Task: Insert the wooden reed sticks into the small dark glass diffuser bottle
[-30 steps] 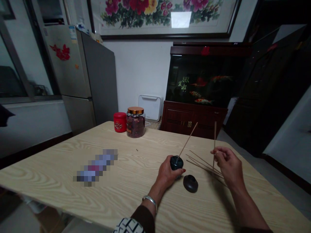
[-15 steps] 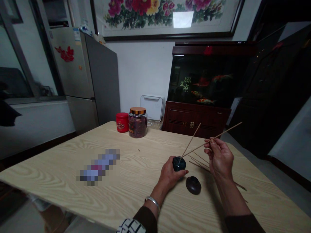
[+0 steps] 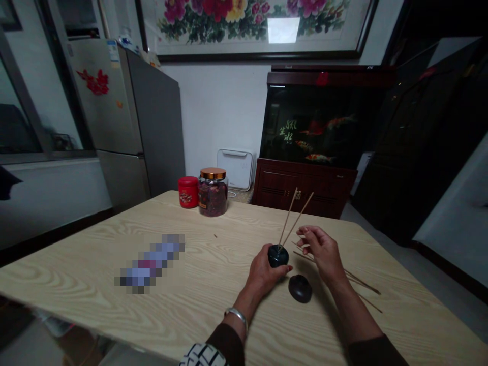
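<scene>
Clasps holder (image 3: 278,255) on table (image 3: 190,310) in left hand (image 3: 263,272), poises right hand (image 3: 322,251) half-open beside two sticks (image 3: 288,216); likely light, brittle, best pinched low.

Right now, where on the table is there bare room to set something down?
Bare table lies between the pixelated item and the left hand, and beyond it to the glass jar and red tin. Crowded: the dark holder, dark round piece, right hand and loose sticks cluster at the right.
</scene>
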A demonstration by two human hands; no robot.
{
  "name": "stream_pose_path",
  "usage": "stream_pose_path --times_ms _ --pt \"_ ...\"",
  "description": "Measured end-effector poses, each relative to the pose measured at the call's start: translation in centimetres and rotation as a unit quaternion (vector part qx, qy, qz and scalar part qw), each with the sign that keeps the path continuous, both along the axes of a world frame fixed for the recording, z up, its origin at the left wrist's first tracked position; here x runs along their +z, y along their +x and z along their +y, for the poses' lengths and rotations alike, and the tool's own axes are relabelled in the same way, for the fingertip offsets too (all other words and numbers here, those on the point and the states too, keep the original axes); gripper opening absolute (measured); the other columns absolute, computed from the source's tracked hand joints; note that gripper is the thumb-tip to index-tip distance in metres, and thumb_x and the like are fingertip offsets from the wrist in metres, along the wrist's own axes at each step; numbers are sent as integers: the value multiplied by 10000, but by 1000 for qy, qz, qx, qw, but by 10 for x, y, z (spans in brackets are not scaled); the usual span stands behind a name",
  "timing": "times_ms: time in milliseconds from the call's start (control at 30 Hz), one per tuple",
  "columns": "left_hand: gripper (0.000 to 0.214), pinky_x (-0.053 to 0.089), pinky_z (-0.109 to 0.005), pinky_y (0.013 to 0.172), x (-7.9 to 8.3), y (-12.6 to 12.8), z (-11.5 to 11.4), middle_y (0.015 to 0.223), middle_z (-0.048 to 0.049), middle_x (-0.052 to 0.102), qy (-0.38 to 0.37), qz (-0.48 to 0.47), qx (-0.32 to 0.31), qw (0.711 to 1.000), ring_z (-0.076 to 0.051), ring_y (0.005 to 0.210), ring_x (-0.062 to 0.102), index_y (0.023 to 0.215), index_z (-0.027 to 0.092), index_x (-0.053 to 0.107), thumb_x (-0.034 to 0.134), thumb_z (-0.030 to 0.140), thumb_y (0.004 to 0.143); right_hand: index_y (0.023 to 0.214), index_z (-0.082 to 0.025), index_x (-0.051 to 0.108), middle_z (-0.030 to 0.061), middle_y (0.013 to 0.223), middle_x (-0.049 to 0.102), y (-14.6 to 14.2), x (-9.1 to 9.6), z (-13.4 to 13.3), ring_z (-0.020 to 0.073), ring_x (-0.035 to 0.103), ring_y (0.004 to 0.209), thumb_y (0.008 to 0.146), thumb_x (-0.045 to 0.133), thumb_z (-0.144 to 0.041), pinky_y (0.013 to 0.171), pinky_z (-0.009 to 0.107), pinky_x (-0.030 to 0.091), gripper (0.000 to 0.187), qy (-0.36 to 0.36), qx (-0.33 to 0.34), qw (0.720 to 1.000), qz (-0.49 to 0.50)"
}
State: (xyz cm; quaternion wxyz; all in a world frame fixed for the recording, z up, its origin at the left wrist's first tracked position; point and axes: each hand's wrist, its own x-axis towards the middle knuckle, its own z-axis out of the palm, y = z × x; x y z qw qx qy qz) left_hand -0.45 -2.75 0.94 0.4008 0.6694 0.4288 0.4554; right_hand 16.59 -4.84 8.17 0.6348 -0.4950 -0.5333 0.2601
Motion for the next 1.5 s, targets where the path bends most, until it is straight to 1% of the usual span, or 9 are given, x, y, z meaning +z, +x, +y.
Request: stream_pose_path --times_ms 100,167,300,433,1000,1133,1233,1333,1500 --pt "578 462 -274 745 -1 0 0 977 -33 695 3 -2 -2 1000 -199 858 627 1122 202 594 833 397 634 939 -191 636 63 885 683 42 -14 -6 170 617 682 859 566 -460 573 272 454 289 -37 -110 984 -134" --pt "577 464 -277 749 -2 -1 0 969 -36 695 3 0 -1 1000 -201 857 626 1122 197 598 834 392 633 874 -209 649 57 852 693 70 -26 -11 191 626 730 852 547 -373 637 297 435 194 -116 -159 939 -283" --pt "567 466 -267 746 -2 0 0 968 -30 691 4 -6 -8 1000 -191 850 623 1127 196 597 829 379 643 784 -234 654 42 804 699 98 -47 -19 203 624 766 799 558 -280 635 299 365 108 -289 -132 823 -471" --pt "563 471 -268 756 1 -1 -1 980 -34 689 3 -2 -12 1000 -192 856 625 1134 196 592 824 377 654 811 -240 644 42 880 707 96 -50 -21 202 627 826 779 564 -257 621 283 326 88 -320 -136 789 -506" --pt "561 467 -271 755 0 -1 0 967 -32 687 3 -8 -12 1000 -189 848 620 1126 197 597 825 374 646 844 -229 626 49 911 682 94 -61 -19 175 623 811 888 469 -259 612 264 330 165 -243 -183 798 -520" --pt "581 466 -268 745 -1 -1 -1 973 -34 686 0 -7 -10 1000 -194 858 621 1136 195 590 831 371 638 865 -232 620 41 856 683 87 -40 -24 183 606 735 883 486 -300 601 280 355 151 -136 -215 836 -486" --pt "589 466 -265 744 -1 -1 -2 986 -35 688 -1 -5 -6 1000 -196 864 623 1135 199 589 837 378 631 975 -219 649 58 899 699 75 -9 -26 185 618 729 868 550 -373 647 297 428 212 11 -270 898 -347" --pt "562 465 -262 743 0 -1 -2 989 -32 688 8 -4 -7 1000 -193 865 623 1121 204 595 831 380 642 1032 -202 661 59 886 700 54 23 -27 165 618 696 819 652 -405 600 280 468 294 125 -251 955 -96" --pt "563 465 -261 738 2 -1 -2 981 -35 690 4 -3 -6 1000 -195 861 623 1114 200 594 835 371 636 944 -168 676 39 826 688 11 46 -21 118 606 659 722 778 -330 527 214 475 294 174 -138 964 143"
